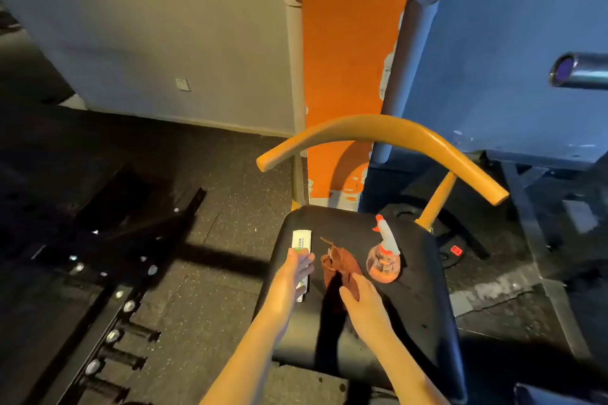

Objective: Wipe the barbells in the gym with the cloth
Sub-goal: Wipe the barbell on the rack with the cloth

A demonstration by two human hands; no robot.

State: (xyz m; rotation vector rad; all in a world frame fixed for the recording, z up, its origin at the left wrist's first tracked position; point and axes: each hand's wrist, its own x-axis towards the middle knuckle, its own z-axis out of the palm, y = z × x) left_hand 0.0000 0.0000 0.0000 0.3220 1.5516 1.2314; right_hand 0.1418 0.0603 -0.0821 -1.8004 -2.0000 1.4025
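Looking at the chair seat [414, 309], I see the cloth [339, 265] lying lengthwise away from my right hand [365, 304], relaxed fingers touching its near end; my left hand [294, 273] rests flat on a packet [302, 238].

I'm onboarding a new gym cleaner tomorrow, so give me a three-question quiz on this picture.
1. True or false: the spray bottle stands on the chair seat.
2. Which thing does the right hand touch? A the brown cloth; B the white packet; C the spray bottle.
3. Fill in: the left hand lies over the white ____.
Key: 1 true; 2 A; 3 packet.
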